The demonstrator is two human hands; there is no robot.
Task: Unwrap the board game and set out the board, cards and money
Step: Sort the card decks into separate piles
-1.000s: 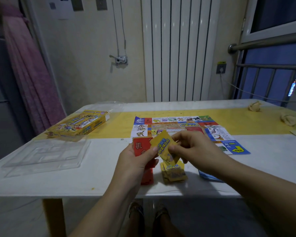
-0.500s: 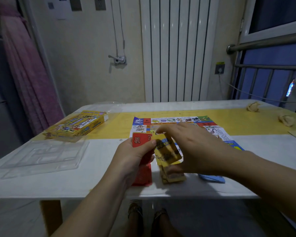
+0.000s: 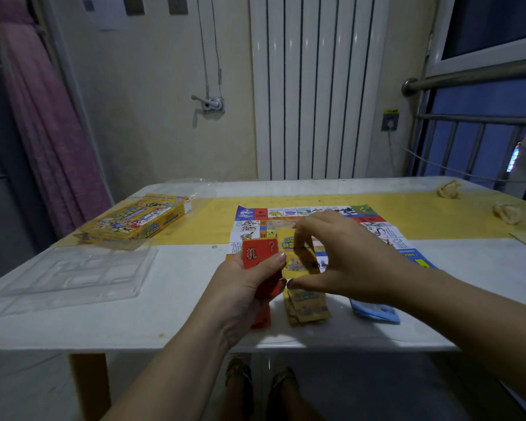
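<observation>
The board (image 3: 274, 212) lies unfolded and flat on the worktop (image 3: 170, 299), so that step appears complete.

The left hand (image 3: 246, 287) grips a small stack of red cards (image 3: 257, 252), thumb across the face. It holds the stack upright just in front of the board's near edge, apparently as a reserve for sorting.

The right hand (image 3: 346, 253) pinches a yellow card (image 3: 296, 261) between thumb and fingertips, raised above the yellow pile (image 3: 308, 308) in front of the board.

The layout suggests sorting by colour:
- A red pile (image 3: 263, 317) lies in front of the board, below the left hand.
- A blue pile (image 3: 377, 312) lies in front of the board's near right corner. Whether it is cards or money cannot be told.

The box (image 3: 137, 221) and the clear tray (image 3: 73, 278) lie well to the left of the board, apart from the piles.
</observation>
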